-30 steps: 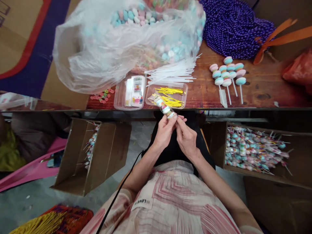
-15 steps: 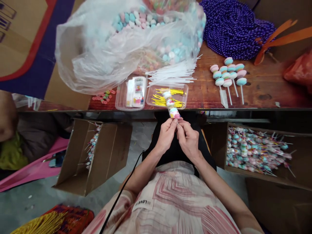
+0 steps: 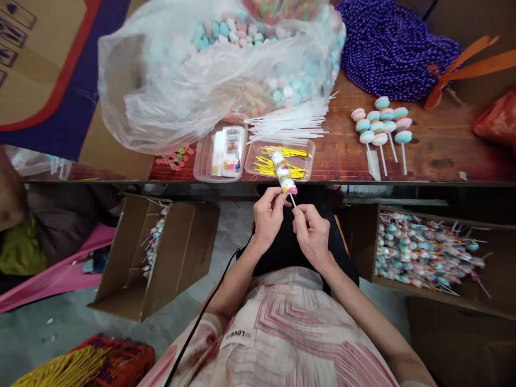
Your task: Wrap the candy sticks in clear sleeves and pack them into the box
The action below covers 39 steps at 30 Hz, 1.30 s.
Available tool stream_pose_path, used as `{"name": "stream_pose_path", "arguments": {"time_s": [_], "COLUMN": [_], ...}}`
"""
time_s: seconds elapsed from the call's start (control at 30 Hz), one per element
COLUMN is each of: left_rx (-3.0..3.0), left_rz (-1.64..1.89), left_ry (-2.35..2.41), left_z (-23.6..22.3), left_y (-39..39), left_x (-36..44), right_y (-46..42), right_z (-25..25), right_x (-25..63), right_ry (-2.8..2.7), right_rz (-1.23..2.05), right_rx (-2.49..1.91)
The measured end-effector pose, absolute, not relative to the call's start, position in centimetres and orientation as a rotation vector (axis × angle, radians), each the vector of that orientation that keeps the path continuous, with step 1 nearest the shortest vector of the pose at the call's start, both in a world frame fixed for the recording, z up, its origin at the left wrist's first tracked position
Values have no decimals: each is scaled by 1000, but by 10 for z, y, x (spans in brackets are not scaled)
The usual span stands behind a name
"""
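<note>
beside the wooden table (image 3: 342, 153), left hand (image 3: 267, 221) pinches a wrapped candy (image 3: 284, 173), right hand (image 3: 312, 234) its stick (image 3: 292, 200).

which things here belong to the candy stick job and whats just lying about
Likely part of the job:
- wrapped candy stick
- yellow ties
- printed packets
- white sticks
- bare candy sticks

Probably just lying about:
- purple cord
- orange strip
- yellow strands

Lollipop stick (image 3: 292, 201): lower end hidden in right hand (image 3: 312, 232). Purple cord bundle (image 3: 397, 51) beyond it: top cut off.
</note>
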<state>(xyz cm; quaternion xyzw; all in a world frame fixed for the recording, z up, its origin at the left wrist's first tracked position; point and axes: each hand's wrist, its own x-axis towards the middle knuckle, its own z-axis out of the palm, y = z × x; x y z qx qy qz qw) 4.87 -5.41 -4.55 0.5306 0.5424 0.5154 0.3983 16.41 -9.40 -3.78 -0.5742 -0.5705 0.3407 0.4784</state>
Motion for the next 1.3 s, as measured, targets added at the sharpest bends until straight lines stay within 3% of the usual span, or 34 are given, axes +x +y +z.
{"name": "stream_pose_path", "arguments": {"time_s": [0.3, 0.47, 0.8, 1.17, 1.3], "left_rx": [1807, 1580, 1309, 1569, 1610], "left_rz": [1260, 1231, 1375, 1485, 1526], "left_ry": [1102, 963, 1207, 1499, 1535], "left_z": [-45, -44, -43, -40, -41], "left_y": [-57, -63, -62, -62, -59], "left_x": [31, 17, 45, 44, 45], "right_y": [-89, -87, -82, -92, -91], "right_z": [-34, -30, -37, -31, -29], "right_x": [161, 165, 159, 150, 147], "right_ry": [-1388, -1439, -1668, -1370, -1252], "right_rz": [825, 762, 347, 1067, 1165], "right_rx": [-1343, -1341, -1348, -1255, -1270]}}
